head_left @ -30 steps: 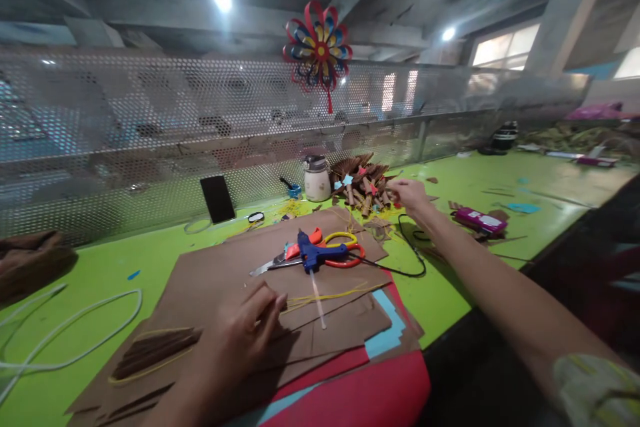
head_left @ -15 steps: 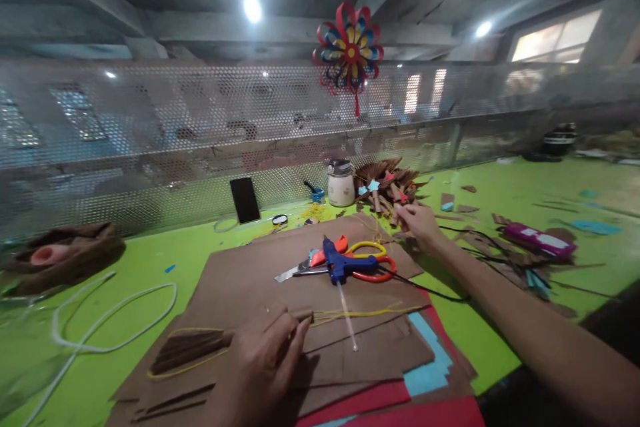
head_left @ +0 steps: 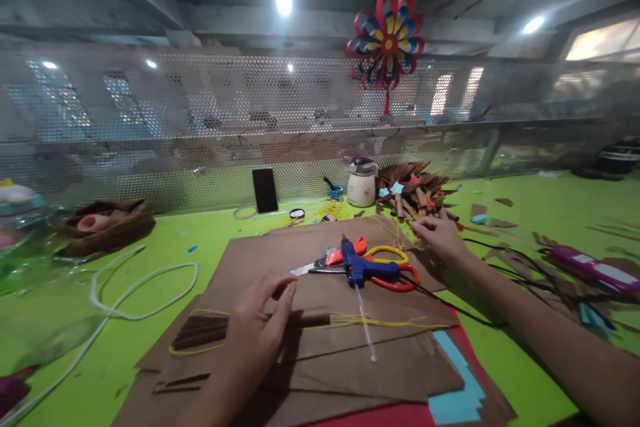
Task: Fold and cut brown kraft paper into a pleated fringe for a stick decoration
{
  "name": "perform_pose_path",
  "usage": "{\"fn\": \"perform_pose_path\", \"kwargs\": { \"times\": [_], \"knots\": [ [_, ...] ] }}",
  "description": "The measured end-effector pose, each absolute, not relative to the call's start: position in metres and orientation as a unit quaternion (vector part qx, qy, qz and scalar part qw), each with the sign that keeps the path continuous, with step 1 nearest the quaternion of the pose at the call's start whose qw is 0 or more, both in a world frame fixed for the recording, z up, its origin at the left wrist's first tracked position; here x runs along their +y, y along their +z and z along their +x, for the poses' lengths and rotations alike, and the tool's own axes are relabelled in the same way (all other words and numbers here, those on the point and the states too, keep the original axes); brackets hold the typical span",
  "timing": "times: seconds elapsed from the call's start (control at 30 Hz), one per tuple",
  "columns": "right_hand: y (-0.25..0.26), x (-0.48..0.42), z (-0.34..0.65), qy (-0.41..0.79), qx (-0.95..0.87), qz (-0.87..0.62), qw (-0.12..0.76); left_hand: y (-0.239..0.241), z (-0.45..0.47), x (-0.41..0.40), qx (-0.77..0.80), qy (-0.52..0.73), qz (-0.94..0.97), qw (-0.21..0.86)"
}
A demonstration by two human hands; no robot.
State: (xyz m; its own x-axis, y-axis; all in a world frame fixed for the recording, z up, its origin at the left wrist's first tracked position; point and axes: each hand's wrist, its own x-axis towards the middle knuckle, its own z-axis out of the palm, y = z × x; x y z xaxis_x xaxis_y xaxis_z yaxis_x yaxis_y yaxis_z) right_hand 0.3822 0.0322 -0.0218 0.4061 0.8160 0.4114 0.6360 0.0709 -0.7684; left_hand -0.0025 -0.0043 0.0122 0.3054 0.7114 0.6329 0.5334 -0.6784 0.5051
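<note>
My left hand (head_left: 260, 320) hovers over a bundle of brown paper strips (head_left: 210, 331) tied with yellow thread (head_left: 380, 321); thumb and forefinger are apart, touching little. My right hand (head_left: 439, 237) reaches far right, fingers curled on the table's edge of the brown paper sheets (head_left: 310, 347), just in front of a pile of rolled brown paper pieces (head_left: 415, 190); what it pinches is too small to make out. A blue glue gun (head_left: 363, 268) lies across scissors with red and yellow handles (head_left: 390, 267) between the hands.
Green table (head_left: 150, 253) with a white cord (head_left: 140, 287) at left, a phone (head_left: 265, 189) leaning on the perforated metal screen, a white jar (head_left: 361, 182), a brown bag (head_left: 107, 227), a pink object (head_left: 593, 265) at right, black cable (head_left: 475, 317), and a paper pinwheel (head_left: 386, 40) hanging above.
The view swung left. My right hand drew back from the rolled paper pile toward the brown sheets. My left hand lifted and opened its fingers above the strip bundle.
</note>
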Motion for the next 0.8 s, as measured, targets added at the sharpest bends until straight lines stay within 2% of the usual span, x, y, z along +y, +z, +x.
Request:
{"fn": "perform_pose_path", "kwargs": {
  "times": [0.27,0.5,0.8],
  "knots": [
    [-0.023,0.022,0.379,0.087,-0.556,-0.679,0.472,0.012,0.000,-0.011,0.355,0.431,0.823,0.106],
    [-0.018,0.026,0.380,0.056,-0.549,-0.726,0.411,0.000,-0.010,0.006,0.411,0.414,0.811,0.034],
    [-0.020,0.030,0.371,0.120,-0.585,-0.718,0.357,-0.005,-0.014,0.024,0.414,0.387,0.823,-0.018]
  ]
}}
